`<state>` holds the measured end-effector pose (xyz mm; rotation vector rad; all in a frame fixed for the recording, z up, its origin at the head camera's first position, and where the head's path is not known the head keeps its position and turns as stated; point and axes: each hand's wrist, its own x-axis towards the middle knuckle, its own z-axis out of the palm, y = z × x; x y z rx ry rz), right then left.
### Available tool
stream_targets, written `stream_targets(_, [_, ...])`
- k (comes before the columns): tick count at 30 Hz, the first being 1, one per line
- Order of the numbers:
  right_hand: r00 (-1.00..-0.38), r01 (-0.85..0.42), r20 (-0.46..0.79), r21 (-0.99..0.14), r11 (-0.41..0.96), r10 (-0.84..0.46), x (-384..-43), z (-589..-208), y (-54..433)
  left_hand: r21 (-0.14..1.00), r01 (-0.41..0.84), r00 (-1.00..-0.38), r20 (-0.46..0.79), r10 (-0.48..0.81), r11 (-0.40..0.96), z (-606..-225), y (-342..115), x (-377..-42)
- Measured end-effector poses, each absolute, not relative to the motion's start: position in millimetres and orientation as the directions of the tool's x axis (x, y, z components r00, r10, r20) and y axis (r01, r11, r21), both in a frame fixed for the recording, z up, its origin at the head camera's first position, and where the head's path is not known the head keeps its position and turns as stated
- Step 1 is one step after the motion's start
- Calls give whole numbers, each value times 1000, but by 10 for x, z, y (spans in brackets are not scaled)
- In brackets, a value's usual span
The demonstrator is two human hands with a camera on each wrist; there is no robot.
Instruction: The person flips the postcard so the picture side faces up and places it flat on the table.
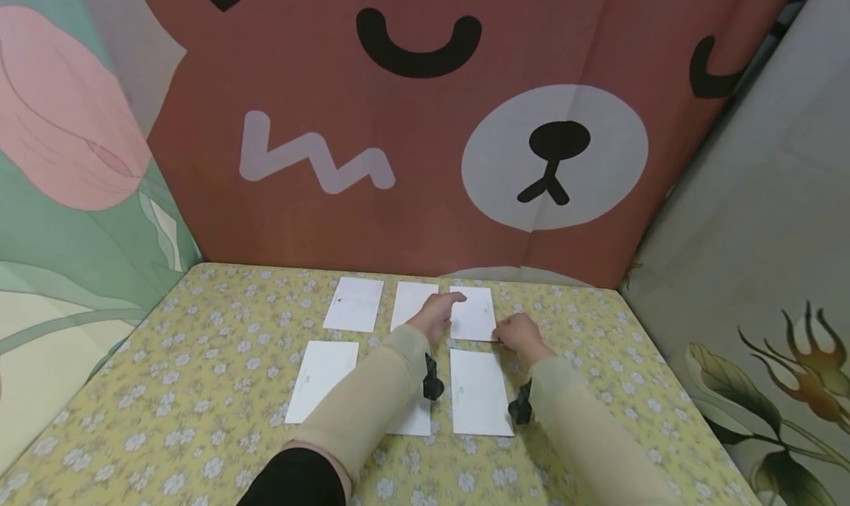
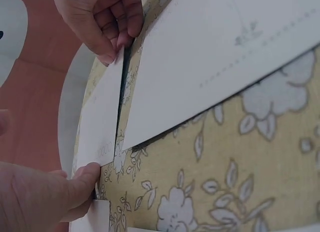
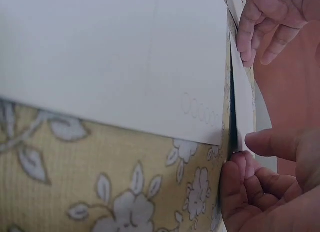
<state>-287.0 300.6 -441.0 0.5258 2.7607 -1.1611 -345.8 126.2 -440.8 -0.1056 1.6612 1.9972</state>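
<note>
Several white postcards lie on the cloth in two rows of three. At the far right one, the back-row postcard (image 1: 474, 316), both hands are at work. My right hand (image 1: 522, 333) pinches its near right corner between thumb and curled fingers; in the right wrist view that edge of the postcard (image 3: 243, 104) is slightly raised. Across from it, my left hand (image 1: 433, 316) touches the left edge with loosely extended fingers. Small printed circles show near the postcard's end in the left wrist view (image 2: 102, 152). Nearer me lies the front right postcard (image 1: 479, 392), flat between the forearms.
Left of the hands lie the back left postcard (image 1: 354, 305), the back middle postcard (image 1: 412, 299) and the front left postcard (image 1: 322, 377). My left forearm partly covers the front middle postcard (image 1: 413, 419). A yellow floral cloth (image 1: 219, 373) covers the table; a bear-print curtain (image 1: 425, 218) hangs behind.
</note>
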Motion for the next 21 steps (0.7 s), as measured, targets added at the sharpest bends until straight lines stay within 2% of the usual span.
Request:
stream_targets(4, [-941, 333, -206, -706, 625, 269, -2860, -4455, 3022, 888, -448, -849, -386, 361, -105, -4395, 1248, -3421])
stream_targets(10, [-940, 334, -235, -792, 512, 248, -2827, -4494, 3070, 898, -431, -858, -376, 351, -91, -4381, 1263, -3394])
stream_targets(21, [-939, 328, -229, -821, 467, 257, -2818, -4527, 3077, 907, -413, -871, -370, 323, -76, -4377, 1250, -3388])
